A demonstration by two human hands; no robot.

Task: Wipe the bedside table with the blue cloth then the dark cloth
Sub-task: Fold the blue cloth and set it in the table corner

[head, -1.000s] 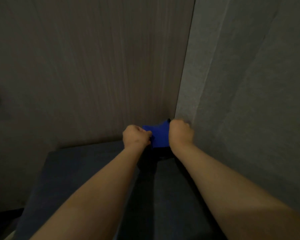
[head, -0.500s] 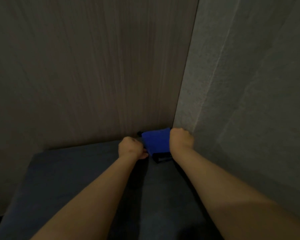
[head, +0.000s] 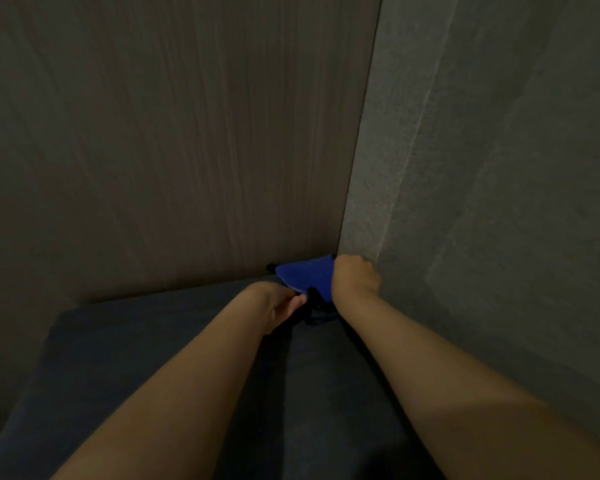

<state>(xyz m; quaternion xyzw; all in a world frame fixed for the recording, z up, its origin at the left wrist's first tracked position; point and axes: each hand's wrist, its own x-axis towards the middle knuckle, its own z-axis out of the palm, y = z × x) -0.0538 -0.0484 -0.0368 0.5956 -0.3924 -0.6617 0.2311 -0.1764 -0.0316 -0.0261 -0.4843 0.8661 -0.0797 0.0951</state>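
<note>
**Blue cloth pinned in the far corner, both hands on it**

Blue cloth [head: 305, 277] bunched at the back corner of the bedside table [head: 125, 358], where the wood-grain wall panel [head: 187, 140] meets the grey textured panel [head: 492, 168]. Long axis roughly from 9 o'clock to 3 o'clock, tilted so the right end sits higher, toward 2 o'clock. Pointed left tip aimed at about 9 o'clock, just short of the wood panel's lower edge. A darker piece of fabric [head: 317, 311] visible directly under and at 6 o'clock of the blue one; cannot tell whether this is the dark cloth or only shadow and fold.

Right hand [head: 354, 277] closed into a fist at the cloth's 3 o'clock end, fingers curled together and wrapped around that edge, knuckles touching or just beside the grey panel. Fingertips hidden from view behind the back of the hand. Left hand [head: 274, 299] at the cloth's 7 o'clock side, fingers drawn together with the tips touching the lower left edge of the blue fabric; looks like a pinch, though the dim light leaves the exact grip unclear. Cloth lying between the two hands, stretched from one to the other.

Table top dark blue-grey, matte, running from the corner toward 6 o'clock and 8 o'clock, bare forearms crossing it from the bottom edge. Room very dim, muted brown and grey throughout, the cloth the only bright colour.
</note>
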